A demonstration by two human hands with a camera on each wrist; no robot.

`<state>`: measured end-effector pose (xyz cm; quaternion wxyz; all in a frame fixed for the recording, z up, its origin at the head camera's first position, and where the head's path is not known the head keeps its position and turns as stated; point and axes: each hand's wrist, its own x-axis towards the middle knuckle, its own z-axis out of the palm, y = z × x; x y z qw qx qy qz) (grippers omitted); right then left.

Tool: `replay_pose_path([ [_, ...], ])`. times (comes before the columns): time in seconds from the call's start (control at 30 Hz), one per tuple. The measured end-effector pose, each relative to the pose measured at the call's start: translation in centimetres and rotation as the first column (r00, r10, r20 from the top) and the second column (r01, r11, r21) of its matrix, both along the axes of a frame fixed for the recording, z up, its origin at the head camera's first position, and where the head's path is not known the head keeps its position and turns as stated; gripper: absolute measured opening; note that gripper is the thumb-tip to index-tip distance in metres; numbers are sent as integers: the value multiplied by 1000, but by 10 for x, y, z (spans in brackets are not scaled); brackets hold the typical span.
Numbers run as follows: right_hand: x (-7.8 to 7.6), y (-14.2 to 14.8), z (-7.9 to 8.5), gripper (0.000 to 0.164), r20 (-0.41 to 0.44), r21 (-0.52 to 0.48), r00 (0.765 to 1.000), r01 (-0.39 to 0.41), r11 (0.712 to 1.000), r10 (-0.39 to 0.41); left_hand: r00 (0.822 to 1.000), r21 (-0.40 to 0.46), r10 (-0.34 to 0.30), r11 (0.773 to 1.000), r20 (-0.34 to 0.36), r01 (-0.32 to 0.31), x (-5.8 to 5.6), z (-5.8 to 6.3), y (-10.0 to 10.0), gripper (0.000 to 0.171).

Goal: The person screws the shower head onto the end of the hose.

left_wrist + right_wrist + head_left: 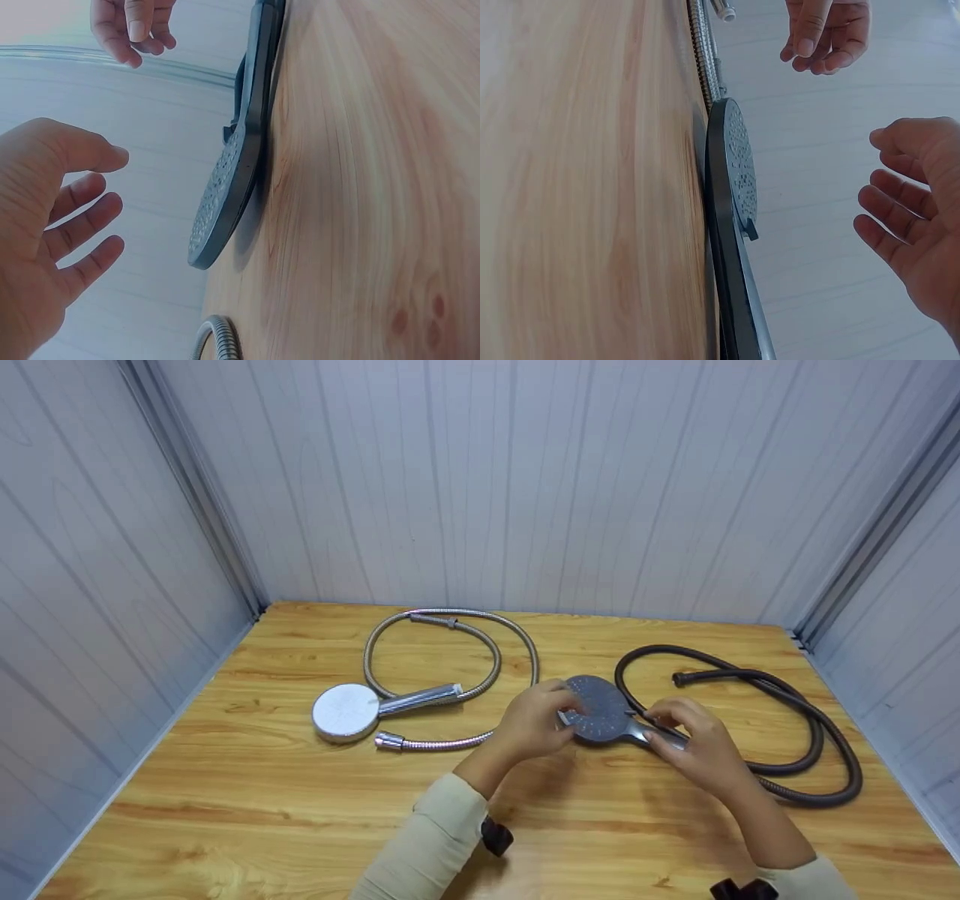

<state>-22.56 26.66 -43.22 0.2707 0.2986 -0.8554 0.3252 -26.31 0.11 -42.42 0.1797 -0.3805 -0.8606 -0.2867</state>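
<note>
A dark grey hand shower lies on the wooden table, its nozzle face turned up and its handle pointing right. Over the left side of its head hovers my left hand, with fingers loosely bent. My right hand is above the handle, hiding part of it in the head view. Both wrist views show a gap between the hands and the shower. In the right wrist view, a small tab juts from the shower near the handle's neck. Neither hand holds anything.
To the left lies a chrome hand shower with a white face. A silver metal hose loops behind it, its chrome end fitting in front. A dark hose coils at the right. Pale panel walls enclose the back and sides.
</note>
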Motion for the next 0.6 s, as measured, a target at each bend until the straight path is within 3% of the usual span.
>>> replay_pose_path([
  [0.6,-1,-16,1,30,2,-32,996,-94,995,94,1000,3,-12,1000,-8,12,7,-3,-21,19],
])
